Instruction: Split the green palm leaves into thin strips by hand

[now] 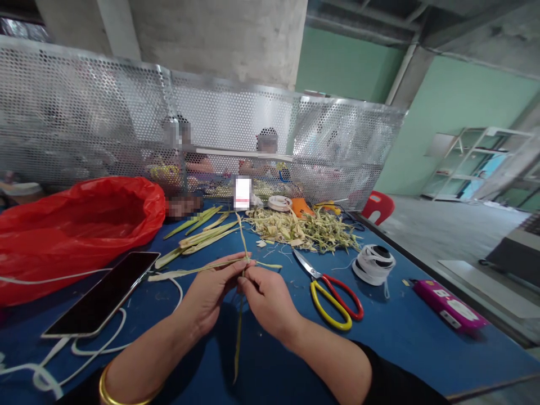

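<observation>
The crossed plant strips [243, 239] lay between the fingertips of the two hands, just above the blue tabletop [422, 349], one end pointing away from the person, one toward, others off to either side. The left hand [211, 295] seemed to pinch the crossing between thumb and forefinger, and the right hand [270, 295], its fingers curled, pinched just below. The step in hand looked like holding or tightening the strips where they met; any further move there would call for a firm pinch on the crossing and a gentle pull, as such thin strips could slip or split. Around the hands were more long leaf pieces [211, 239], a heap of pale, frayed plant bits [307, 228], scissors [333, 298] with one red and one yellow handle, and a spool of white cord [373, 264]. Farther out lay a large phone [103, 295] on a white cable, an open red bag [76, 236] and a magenta packet [449, 306]. The fingers covered much of the crossing, so whether it was knotted or merely folded could not be told, nor how many strips met. The bag ran out of view, and the perforated screen [236, 118] blurred the people behind it.
</observation>
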{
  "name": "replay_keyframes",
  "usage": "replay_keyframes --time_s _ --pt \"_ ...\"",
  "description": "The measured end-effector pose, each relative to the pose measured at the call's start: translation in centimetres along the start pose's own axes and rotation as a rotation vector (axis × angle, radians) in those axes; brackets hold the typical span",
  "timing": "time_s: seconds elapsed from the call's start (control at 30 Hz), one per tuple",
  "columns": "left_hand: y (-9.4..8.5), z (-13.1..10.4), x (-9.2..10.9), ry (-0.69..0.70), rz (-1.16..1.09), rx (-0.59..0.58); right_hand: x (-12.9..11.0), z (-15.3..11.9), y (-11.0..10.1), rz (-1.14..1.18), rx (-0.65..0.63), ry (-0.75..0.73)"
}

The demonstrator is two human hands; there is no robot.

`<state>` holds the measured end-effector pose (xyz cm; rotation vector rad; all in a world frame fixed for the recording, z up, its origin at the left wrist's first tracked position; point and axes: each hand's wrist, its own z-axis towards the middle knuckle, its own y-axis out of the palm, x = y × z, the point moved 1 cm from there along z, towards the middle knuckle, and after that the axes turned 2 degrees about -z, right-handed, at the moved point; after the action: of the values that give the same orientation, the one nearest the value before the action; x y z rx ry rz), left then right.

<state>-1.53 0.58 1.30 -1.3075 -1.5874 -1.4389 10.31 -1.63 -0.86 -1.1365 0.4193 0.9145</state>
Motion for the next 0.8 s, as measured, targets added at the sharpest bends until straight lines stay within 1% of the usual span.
replay_keyframes --time_s 0.1,0.2,0.3,0.37,0.47,0.5,0.53,0.6,0.63,0.67,0.7,0.8 --pt "0.1 -0.1 0.1 0.000 -0.032 0.059 -0.1 -0.2 0.0 -0.067 0.017 -0.067" --pt "0.3 -0.1 0.0 -0.006 -0.046 0.074 -0.2 -0.3 0.1 -0.089 0.022 -0.101" --pt "0.2 0.0 0.0 -0.016 -0.041 0.067 -0.2 -0.3 0.2 -0.058 0.012 -0.071" --pt "0.1 0.0 0.0 -0.022 -0.035 0.043 -0.3 -0.3 0.1 -0.035 -0.008 -0.042" --pt "-0.2 0.0 0.4 -0.009 -0.046 0.008 -0.7 -0.2 -0.9 -0.053 -0.008 -0.075" --pt "-0.3 0.0 0.6 -0.002 -0.051 0.000 -0.8 -0.1 -1.4 -0.074 0.025 -0.107" --pt "-0.4 -0.1 0.8 0.003 -0.053 -0.009 -0.8 0.0 -2.0 -0.088 0.085 -0.129" --pt "-0.5 -0.1 1.1 0.008 -0.045 -0.041 -0.6 0.5 -3.2 -0.126 0.255 -0.128" --pt "-0.5 -0.2 1.2 0.012 -0.041 -0.056 -0.3 0.8 -3.7 -0.138 0.294 -0.114" --pt "-0.5 -0.2 1.3 0.015 -0.039 -0.065 -0.1 1.1 -4.0 -0.149 0.306 -0.121" --pt "-0.6 -0.2 1.3 0.017 -0.040 -0.067 0.3 1.4 -4.2 -0.146 0.275 -0.138" --pt "-0.6 -0.2 1.4 0.014 -0.048 -0.067 1.1 2.1 -4.1 -0.063 0.096 -0.165"
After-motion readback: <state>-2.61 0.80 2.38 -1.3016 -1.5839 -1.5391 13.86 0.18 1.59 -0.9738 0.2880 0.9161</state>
